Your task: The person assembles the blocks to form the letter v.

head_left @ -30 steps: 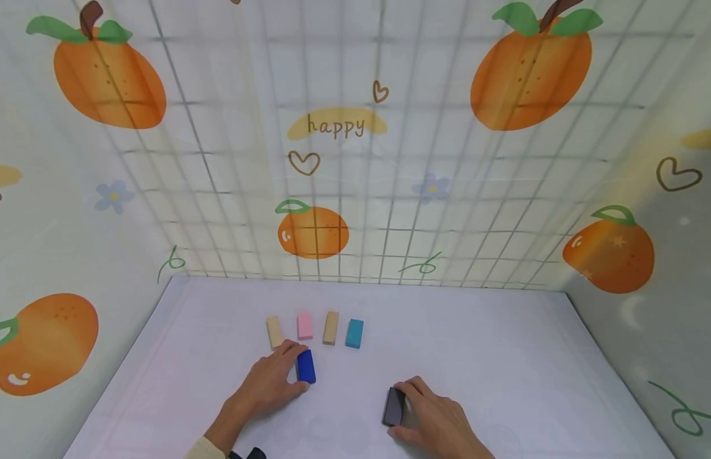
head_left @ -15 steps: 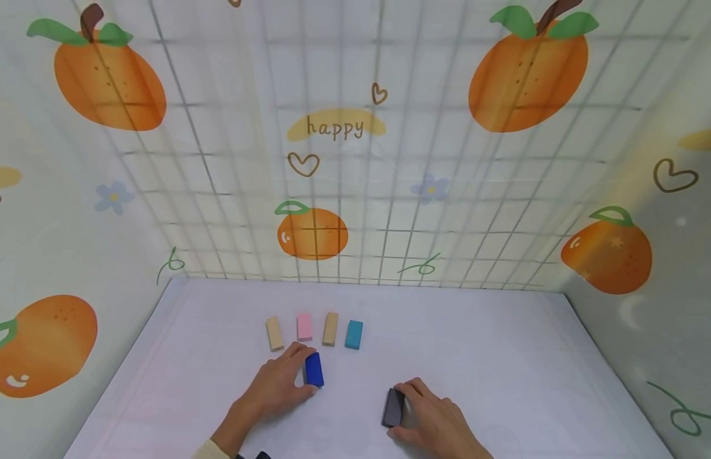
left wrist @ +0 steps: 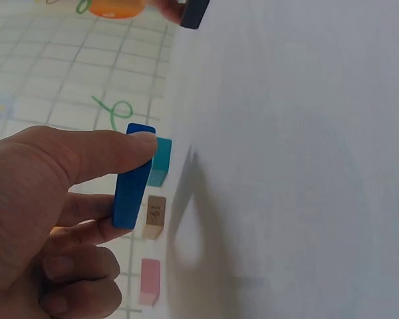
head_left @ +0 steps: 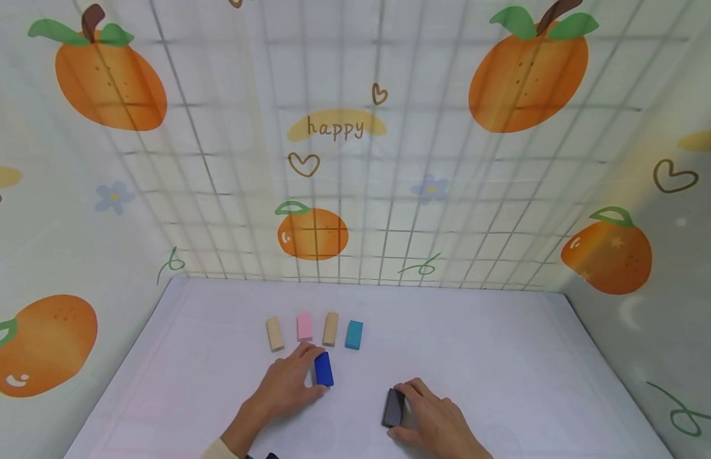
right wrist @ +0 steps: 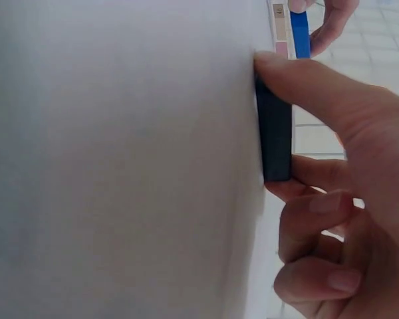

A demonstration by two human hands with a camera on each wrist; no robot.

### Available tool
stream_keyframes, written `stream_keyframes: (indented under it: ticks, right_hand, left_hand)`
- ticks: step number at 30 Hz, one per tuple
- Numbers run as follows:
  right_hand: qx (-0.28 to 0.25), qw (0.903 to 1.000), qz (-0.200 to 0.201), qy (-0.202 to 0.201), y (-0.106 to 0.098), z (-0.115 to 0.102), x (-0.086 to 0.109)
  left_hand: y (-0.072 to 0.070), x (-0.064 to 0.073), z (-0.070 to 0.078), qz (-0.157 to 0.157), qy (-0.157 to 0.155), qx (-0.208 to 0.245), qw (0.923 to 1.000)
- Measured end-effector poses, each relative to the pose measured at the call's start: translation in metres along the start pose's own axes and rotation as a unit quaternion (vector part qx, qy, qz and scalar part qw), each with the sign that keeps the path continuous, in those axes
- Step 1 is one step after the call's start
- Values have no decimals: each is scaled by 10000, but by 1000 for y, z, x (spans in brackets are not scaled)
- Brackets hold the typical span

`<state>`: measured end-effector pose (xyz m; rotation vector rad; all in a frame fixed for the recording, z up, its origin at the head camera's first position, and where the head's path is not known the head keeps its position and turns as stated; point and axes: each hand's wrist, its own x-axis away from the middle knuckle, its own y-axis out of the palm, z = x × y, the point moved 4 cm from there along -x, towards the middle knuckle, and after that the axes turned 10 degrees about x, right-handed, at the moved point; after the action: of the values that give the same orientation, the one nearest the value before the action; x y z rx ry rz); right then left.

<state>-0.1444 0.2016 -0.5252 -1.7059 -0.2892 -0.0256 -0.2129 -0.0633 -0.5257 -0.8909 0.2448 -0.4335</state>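
Observation:
My left hand (head_left: pixel 289 381) pinches a blue block (head_left: pixel 323 369) by its two ends, between thumb and fingertips. In the left wrist view the blue block (left wrist: pixel 133 183) overlaps the teal block behind it, and a shadow of hand and block falls on the table. My right hand (head_left: pixel 438 417) grips a black block (head_left: pixel 393 408) the same way, farther right and closer to the front. The right wrist view shows the black block (right wrist: pixel 276 133) between thumb and fingers, right at the table surface, with the last two fingers curled in.
Beyond the left hand, a loose row of blocks lies on the white table (head_left: pixel 493 357): a plain wooden block (head_left: pixel 274 334), a pink block (head_left: pixel 304 327), another wooden block (head_left: pixel 330 329) and a teal block (head_left: pixel 353 335). A printed curtain (head_left: pixel 355 191) encloses the back and sides.
The left hand has carried the blue block to the right and slightly nearer, uncovering the leftmost wooden block. The right hand and black block stay in place.

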Motion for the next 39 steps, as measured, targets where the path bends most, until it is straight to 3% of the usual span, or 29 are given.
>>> stream_keyframes:
  ticks: [19, 28, 39]
  right_hand:
    - [58, 9986, -315, 429, 1, -1, -3]
    - [-62, 9987, -339, 373, 3, 1, -4]
    - [-70, 9984, -375, 405, 3, 0, -3]
  left_hand:
    - [17, -6, 25, -230, 119, -116, 9996]
    - [20, -7, 39, -302, 195, -83, 9993]
    - [39, -9, 50, -635, 148, 0, 9979]
